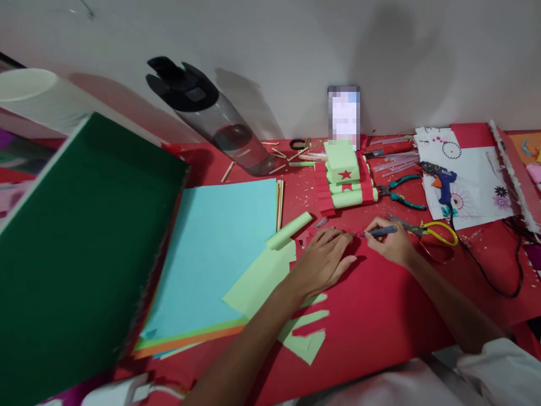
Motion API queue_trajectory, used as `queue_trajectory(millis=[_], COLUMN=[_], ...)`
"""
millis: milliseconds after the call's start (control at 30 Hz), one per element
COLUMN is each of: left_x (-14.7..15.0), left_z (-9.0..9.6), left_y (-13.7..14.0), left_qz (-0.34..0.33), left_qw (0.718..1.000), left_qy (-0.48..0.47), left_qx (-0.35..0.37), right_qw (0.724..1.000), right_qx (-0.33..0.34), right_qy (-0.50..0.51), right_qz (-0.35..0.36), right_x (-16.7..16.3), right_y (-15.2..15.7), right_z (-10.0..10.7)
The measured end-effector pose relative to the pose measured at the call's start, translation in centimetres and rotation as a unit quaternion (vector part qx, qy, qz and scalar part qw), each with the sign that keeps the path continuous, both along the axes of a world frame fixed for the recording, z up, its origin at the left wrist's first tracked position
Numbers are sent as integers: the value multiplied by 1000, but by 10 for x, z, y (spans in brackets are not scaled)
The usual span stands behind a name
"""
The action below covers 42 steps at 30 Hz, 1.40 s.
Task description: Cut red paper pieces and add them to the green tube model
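Observation:
My right hand (389, 242) is closed around a dark pen-like tool (382, 230), its tip pointing left just above the red surface. Flat on the red paper (372, 316) lies my left hand (327, 256), fingers stretched toward that tip. Small red scraps (301, 243) show beside the left fingers. Under the left wrist are light green paper pieces (262, 282), some cut into strips. A rolled green paper tube (291, 230) rests above them. Beyond my hands stands a green and red paper model (344, 175) with a red star on its block.
Scissors with a yellow handle (439, 232), teal-handled pliers (406, 192) and a blue glue gun (443, 183) with a black cord lie right. A water bottle (232, 129) and a phone (344, 113) stand by the wall. Left are coloured sheets (224, 237) and a dark green board (88, 254).

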<state>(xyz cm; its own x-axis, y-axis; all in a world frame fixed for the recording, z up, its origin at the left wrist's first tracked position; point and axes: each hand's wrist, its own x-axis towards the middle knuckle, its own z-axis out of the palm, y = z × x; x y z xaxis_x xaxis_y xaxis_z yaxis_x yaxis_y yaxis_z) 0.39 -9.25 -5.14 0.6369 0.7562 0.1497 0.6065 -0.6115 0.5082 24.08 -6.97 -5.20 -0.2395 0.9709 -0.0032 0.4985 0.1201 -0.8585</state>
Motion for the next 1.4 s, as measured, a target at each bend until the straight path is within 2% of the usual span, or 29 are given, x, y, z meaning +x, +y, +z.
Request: queue_trajectory(millis=[367, 533, 767, 967, 1400], left_x=[-2, -2, -3, -4, -5], left_z=[0, 1, 2, 0, 0], left_y=[0, 0, 2, 3, 5], left_qz=[17, 19, 24, 26, 26], left_qw=[998, 998, 997, 995, 994], left_qy=[-20, -29, -46, -55, -67], left_qx=[-49, -54, -64, -75, -78], right_qw=[1000, 1000, 1000, 999, 999], right_qx=[4, -8, -4, -15, -10], right_qy=[-4, -6, 3, -8, -17], right_qz=[3, 25, -1, 29, 31], right_x=[1, 2, 1, 1, 1], right_y=[2, 1, 2, 1, 0], right_z=[-2, -3, -1, 1, 0])
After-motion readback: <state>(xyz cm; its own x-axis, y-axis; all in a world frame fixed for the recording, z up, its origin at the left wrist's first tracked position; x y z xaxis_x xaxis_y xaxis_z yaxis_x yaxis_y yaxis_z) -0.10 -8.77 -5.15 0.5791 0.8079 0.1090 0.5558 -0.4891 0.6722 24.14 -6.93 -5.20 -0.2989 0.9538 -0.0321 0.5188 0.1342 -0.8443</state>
